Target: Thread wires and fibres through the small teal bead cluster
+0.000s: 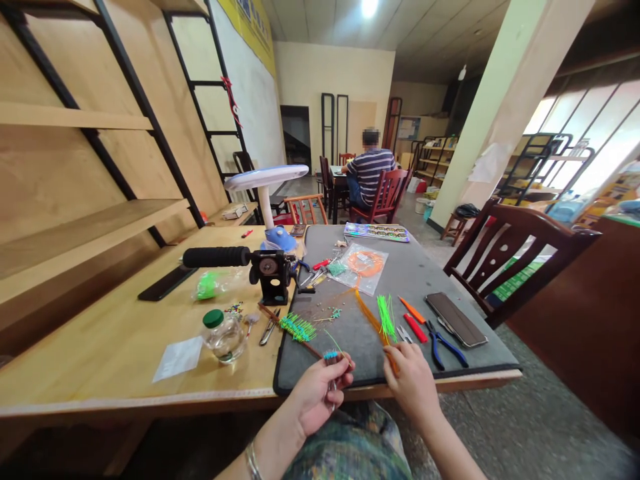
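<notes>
My left hand is closed around a bundle of thin metal pieces with blue tips. A thin green strand sticks up by its fingertips. At the mat's front edge, my right hand has its fingers closed on the near end of long orange strands. Bright green strands lie just beyond it. To its right are small snips, a red-handled tool and blue-handled pliers. Left of my left hand, a brown stick bears a row of green and blue pieces.
A black clamp stand with a foam grip stands mid-table, with a green-capped jar before it. Tools and an orange coil in a plastic bag lie on the grey mat. A person sits at a farther table.
</notes>
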### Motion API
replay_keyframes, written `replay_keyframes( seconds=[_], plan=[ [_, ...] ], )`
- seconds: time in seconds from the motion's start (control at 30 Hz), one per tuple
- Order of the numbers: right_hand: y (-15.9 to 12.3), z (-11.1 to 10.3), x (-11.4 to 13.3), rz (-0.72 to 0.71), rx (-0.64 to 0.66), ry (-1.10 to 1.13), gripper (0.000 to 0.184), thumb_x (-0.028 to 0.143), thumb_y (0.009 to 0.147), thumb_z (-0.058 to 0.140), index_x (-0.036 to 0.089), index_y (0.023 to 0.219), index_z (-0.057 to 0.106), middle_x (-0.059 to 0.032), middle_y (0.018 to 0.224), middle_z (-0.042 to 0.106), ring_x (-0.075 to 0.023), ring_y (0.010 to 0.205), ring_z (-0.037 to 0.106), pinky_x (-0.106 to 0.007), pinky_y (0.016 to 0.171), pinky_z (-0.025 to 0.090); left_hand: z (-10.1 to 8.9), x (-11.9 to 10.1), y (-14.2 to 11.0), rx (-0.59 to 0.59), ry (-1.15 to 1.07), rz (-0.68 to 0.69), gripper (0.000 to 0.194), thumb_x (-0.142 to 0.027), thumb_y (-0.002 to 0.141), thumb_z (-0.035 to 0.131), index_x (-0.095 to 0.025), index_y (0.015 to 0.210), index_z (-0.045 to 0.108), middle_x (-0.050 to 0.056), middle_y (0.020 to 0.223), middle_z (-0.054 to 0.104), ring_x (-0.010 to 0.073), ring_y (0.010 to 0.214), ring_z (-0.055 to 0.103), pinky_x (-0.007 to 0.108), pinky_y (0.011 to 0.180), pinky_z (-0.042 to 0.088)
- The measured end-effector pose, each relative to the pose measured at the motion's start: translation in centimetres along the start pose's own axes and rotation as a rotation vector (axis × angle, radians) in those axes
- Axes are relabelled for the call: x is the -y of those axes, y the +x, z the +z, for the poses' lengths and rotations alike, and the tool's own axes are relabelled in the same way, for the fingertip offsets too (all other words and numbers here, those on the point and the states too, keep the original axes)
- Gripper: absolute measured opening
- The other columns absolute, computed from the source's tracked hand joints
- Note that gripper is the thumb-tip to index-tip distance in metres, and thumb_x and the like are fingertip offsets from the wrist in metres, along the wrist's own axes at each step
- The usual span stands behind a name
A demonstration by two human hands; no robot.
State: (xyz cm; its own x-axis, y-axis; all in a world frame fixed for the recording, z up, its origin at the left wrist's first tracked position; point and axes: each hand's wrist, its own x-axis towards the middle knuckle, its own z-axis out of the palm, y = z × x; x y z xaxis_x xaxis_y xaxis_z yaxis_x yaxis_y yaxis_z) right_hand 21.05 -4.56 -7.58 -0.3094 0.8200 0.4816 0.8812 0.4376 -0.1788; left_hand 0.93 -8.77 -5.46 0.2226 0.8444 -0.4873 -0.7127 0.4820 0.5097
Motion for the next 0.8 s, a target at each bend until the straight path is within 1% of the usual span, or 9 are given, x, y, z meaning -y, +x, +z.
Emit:
replay_keyframes(
  seconds=[0.1,0.23,0.33,0.47,0.57,0.63,0.73,0.8],
  plan=[
    [1.3,0.8,0.2,0.029,0.044,-0.085,0.018,0.024,0.086,0.05,0.02,0.089,0.067,-0.0072,0.083,0.063,-0.0225,0.084,0.054,-0.032,0.076,0.038,0.1,-0.2,0.0,-0.004,-0.016,0.004,0.007,-0.01,0.075,0.068,-0.011,0.08,0.062,0.003,0.076,0.061,0.0058,0.055,0.057,0.009,0.033,0.021],
    [3.3,1.7,0.3,0.031,0.103,-0.144,0.018,0.026,0.087,0.051,0.019,0.091,0.067,-0.0075,0.083,0.063,-0.0219,0.082,0.054,-0.031,0.075,0.036,0.0,-0.4,0.0,-0.014,-0.028,0.008,0.008,-0.01,0.075,0.068,-0.011,0.08,0.062,0.003,0.076,0.061,0.0055,0.054,0.057,0.009,0.033,0.021],
    [3.7,1.9,0.8,0.045,0.126,-0.158,0.02,0.026,0.087,0.049,0.018,0.09,0.067,-0.0083,0.082,0.063,-0.0229,0.083,0.054,-0.032,0.075,0.035,-0.2,-0.5,-0.1,-0.021,-0.036,0.008,0.008,-0.01,0.075,0.068,-0.011,0.08,0.062,0.003,0.075,0.061,0.0056,0.054,0.057,0.009,0.033,0.022],
    [2.8,1.8,2.0,0.06,0.16,-0.04,0.019,0.025,0.087,0.049,0.019,0.083,0.066,-0.0066,0.081,0.063,-0.0207,0.081,0.055,-0.029,0.074,0.037,-0.3,-0.5,-0.1,-0.013,-0.043,0.007,0.008,-0.01,0.075,0.068,-0.011,0.08,0.062,0.003,0.075,0.062,0.0056,0.054,0.057,0.009,0.033,0.022],
    [2.2,1.7,2.6,0.024,0.205,0.108,0.021,0.026,0.087,0.048,0.021,0.078,0.067,-0.0035,0.075,0.063,-0.018,0.077,0.056,-0.026,0.071,0.039,-0.3,-0.6,-0.2,-0.002,-0.046,0.014,0.007,-0.01,0.075,0.068,-0.011,0.08,0.062,0.003,0.075,0.062,0.0053,0.054,0.057,0.009,0.033,0.022],
    [2.4,1.6,2.6,0.02,0.199,0.138,0.022,0.027,0.088,0.047,0.021,0.082,0.067,-0.0031,0.075,0.064,-0.0177,0.078,0.057,-0.026,0.072,0.04,-0.4,-0.6,-0.2,0.002,-0.05,0.017,0.006,-0.01,0.076,0.067,-0.011,0.08,0.062,0.003,0.075,0.062,0.0051,0.054,0.057,0.009,0.033,0.022],
    [3.5,1.8,1.8,0.068,0.156,0.038,0.026,0.025,0.089,0.043,0.018,0.097,0.066,-0.0061,0.083,0.066,-0.0195,0.084,0.058,-0.028,0.077,0.039,-0.5,-0.6,-0.2,-0.003,-0.059,0.013,0.006,-0.01,0.076,0.067,-0.011,0.08,0.062,0.003,0.075,0.061,0.005,0.054,0.056,0.009,0.033,0.022],
    [4.5,2.1,1.3,0.088,0.155,-0.021,0.027,0.021,0.087,0.044,0.016,0.103,0.065,-0.0079,0.088,0.066,-0.021,0.086,0.057,-0.029,0.079,0.038,-0.5,-0.7,-0.1,-0.01,-0.065,0.011,0.007,-0.01,0.076,0.067,-0.011,0.08,0.062,0.003,0.075,0.062,0.0053,0.054,0.057,0.009,0.033,0.022]
  ],
)
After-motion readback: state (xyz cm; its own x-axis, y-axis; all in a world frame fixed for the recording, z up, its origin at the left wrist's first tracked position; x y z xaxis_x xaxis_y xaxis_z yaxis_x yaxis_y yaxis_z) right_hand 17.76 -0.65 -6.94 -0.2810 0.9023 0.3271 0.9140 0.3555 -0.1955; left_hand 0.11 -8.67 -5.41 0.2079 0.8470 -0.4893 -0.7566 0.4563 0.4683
